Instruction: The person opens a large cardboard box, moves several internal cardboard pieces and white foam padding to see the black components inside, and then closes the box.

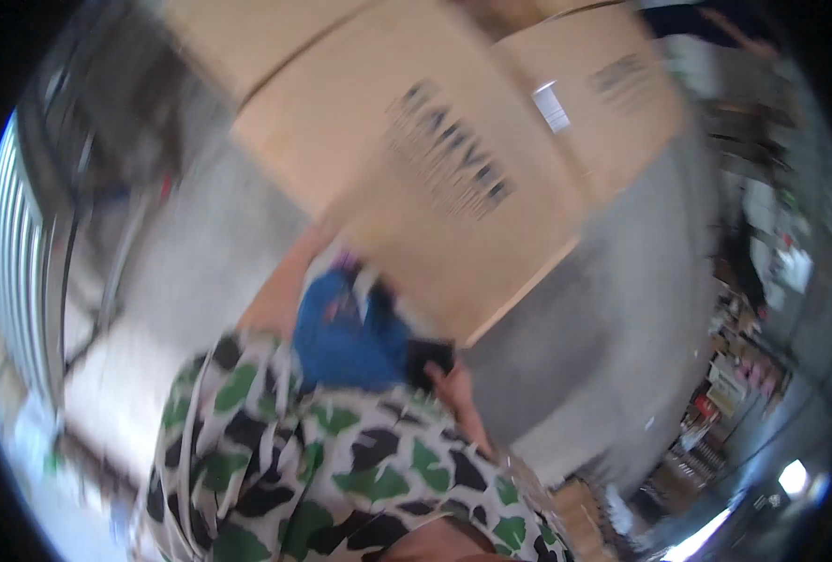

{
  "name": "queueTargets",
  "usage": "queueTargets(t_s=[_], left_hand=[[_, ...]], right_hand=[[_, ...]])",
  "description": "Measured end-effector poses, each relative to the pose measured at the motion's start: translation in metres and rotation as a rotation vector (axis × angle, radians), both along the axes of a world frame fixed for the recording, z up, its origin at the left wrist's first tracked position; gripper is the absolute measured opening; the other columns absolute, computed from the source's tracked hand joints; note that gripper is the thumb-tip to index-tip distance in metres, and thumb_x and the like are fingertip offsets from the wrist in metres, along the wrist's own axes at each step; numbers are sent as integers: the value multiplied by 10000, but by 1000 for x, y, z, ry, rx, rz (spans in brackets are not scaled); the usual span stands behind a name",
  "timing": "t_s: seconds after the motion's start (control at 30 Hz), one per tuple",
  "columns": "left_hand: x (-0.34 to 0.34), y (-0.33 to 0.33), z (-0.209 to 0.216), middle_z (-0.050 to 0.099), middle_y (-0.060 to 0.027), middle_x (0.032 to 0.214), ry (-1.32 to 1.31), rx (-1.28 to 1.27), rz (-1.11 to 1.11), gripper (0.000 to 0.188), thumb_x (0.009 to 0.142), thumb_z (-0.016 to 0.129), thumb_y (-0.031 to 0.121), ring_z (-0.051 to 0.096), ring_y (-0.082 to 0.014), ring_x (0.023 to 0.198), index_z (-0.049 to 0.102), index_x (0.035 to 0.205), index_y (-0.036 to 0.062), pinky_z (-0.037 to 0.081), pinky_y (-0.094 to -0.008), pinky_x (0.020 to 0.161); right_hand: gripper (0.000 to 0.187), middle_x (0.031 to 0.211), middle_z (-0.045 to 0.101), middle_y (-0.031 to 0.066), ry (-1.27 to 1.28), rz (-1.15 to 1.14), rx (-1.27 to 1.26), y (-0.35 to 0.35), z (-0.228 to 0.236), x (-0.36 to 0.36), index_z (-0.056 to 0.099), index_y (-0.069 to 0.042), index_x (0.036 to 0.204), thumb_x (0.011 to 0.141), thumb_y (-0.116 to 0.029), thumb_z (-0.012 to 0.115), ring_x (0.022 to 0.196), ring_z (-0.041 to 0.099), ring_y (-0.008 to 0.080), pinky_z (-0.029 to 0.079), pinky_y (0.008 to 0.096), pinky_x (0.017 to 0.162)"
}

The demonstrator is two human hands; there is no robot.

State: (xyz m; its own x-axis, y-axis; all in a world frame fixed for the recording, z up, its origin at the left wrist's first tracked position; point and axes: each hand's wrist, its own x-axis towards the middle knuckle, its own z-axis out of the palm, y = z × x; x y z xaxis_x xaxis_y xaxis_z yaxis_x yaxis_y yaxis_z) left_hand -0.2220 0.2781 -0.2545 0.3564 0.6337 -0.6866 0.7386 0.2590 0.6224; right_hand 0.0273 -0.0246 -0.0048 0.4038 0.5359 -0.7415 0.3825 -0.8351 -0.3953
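A large brown cardboard box (416, 178) with dark printing fills the middle of the head view, its near edge close to my body. My left hand (322, 234) is against the box's left near edge; its fingers are smeared by motion and partly hidden. Low at my waist, my right hand (448, 378) has its fingers closed on a flat black thing (429, 361) whose kind I cannot make out. This lies just below the box's near right corner. Between my arms, blue trousers (341, 328) show below the camouflage shirt (369, 459).
More cardboard boxes adjoin it, one (603, 89) at the right with a white label. Grey concrete floor (566, 356) spreads around them. Mixed goods and cartons (716, 403) line the far right. A ribbed metal panel (13, 244) stands at the left.
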Motion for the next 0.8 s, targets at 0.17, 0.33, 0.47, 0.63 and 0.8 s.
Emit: queueTargets(t_s=[0.17, 0.33, 0.47, 0.63, 0.8], left_hand=[[70, -20, -1, 638, -119, 915, 36, -154, 746, 526, 694, 701, 320, 610, -197, 775, 570, 1083, -9, 494, -326, 587], [63, -30, -22, 642, -96, 786, 330, -190, 971, 353, 670, 715, 259, 603, -189, 627, 629, 887, -5, 471, -314, 506], [87, -10, -2, 628, -111, 810, 482, -286, 1063, 334, 658, 738, 243, 598, -194, 687, 636, 874, 9, 473, -334, 517], [55, -4, 26, 556, -114, 1091, -94, -644, 1300, 628, 682, 750, 330, 567, -247, 923, 483, 1184, 66, 483, -407, 756], [64, 9, 123, 514, -104, 1178, -386, -613, 986, 572, 780, 670, 351, 531, -234, 1031, 449, 1224, 65, 470, -428, 824]], right_hand=[[441, 900, 656, 190, -15, -128, -103, -34, -11, -20, 582, 18, 1017, 745, -306, 709, 834, 644, 308, 491, 373, 729], [463, 944, 650, 176, 196, -422, -175, -52, -5, -17, 584, 36, 1038, 742, -294, 715, 866, 633, 249, 477, 336, 783], [466, 930, 654, 176, 98, -328, -164, -68, -16, -14, 577, 45, 1039, 740, -284, 718, 854, 632, 244, 480, 336, 776], [506, 839, 645, 213, 23, -248, -191, -68, -14, -25, 570, 45, 1009, 719, -341, 722, 788, 644, 302, 486, 356, 714], [449, 842, 652, 196, 28, -393, -60, -70, -16, -33, 582, 28, 977, 728, -320, 720, 782, 645, 276, 487, 349, 702]])
